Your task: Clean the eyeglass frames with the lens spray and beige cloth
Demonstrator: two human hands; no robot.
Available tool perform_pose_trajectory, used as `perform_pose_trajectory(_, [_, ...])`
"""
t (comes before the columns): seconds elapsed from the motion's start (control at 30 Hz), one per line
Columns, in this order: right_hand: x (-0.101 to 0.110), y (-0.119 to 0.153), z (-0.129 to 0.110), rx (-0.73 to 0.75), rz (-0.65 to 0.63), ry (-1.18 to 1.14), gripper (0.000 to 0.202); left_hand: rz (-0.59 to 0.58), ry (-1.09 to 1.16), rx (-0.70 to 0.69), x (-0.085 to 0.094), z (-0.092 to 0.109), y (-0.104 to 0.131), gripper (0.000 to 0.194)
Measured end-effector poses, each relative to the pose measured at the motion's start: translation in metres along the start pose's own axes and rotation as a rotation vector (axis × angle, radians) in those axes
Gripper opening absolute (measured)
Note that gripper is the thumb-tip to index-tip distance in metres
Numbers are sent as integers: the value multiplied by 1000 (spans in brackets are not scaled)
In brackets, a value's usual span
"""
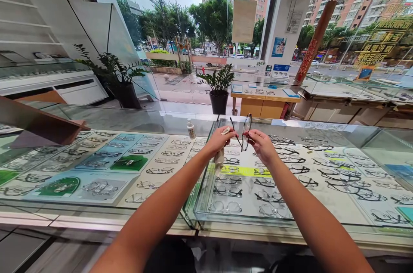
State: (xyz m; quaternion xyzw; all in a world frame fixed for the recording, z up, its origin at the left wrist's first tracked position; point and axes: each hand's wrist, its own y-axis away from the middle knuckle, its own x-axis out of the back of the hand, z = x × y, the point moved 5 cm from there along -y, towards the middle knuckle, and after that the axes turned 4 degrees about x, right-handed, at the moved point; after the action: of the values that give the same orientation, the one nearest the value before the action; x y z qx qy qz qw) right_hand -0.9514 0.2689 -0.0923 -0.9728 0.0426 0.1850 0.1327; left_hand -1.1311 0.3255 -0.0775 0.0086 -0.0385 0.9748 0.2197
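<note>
Over the glass display case, my two hands hold a pair of dark-framed eyeglasses (248,123) up on its side, one temple arm pointing up and left. My left hand (220,140) is closed, its fingertips at a temple arm, with a beige cloth (219,159) bunched in the palm and hanging below. My right hand (260,146) pinches the eyeglasses near the lens and bridge; the exact grip is partly hidden by the fingers. A small white spray bottle (191,129) stands on the glass just left of my left hand.
Rows of eyeglasses lie inside the glass display cases (200,215) below my arms. A brown slanted board (41,124) stands at the left. Beyond the counter are a potted plant (218,96), another potted plant (124,88) and a wooden display table (264,107) before the window.
</note>
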Motion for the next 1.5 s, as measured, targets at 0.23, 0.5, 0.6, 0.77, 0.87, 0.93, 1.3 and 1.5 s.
perform_pose_trajectory(0.23, [20, -7, -13, 94, 173, -110, 35, 76, 96, 191, 9, -11, -5, 33])
perform_pose_trajectory(0.5, [25, -6, -33, 253, 151, 92, 31, 50, 7, 171, 7, -6, 1, 36])
perform_pose_trajectory(0.6, [14, 0, -39, 366, 32, 347, 23, 16, 62, 106, 7, 4, 2, 43])
perform_pose_trajectory(0.77, [-14, 20, -44, 625, -175, 814, 16, -90, 199, 51, 10, 18, 4, 60])
perform_pose_trajectory(0.87, [-24, 27, -42, 674, -264, 931, 14, -123, 186, 54, 15, 19, 5, 61])
perform_pose_trajectory(0.93, [-27, 29, -41, 693, -288, 977, 14, -163, 153, 74, 16, 19, 6, 61])
perform_pose_trajectory(1.3, [-27, 28, -38, 605, -295, 1010, 15, -54, 246, -5, 17, 27, 9, 59])
perform_pose_trajectory(1.5, [-17, 18, -28, 247, -259, 593, 34, 10, 141, -34, 28, 29, 4, 57])
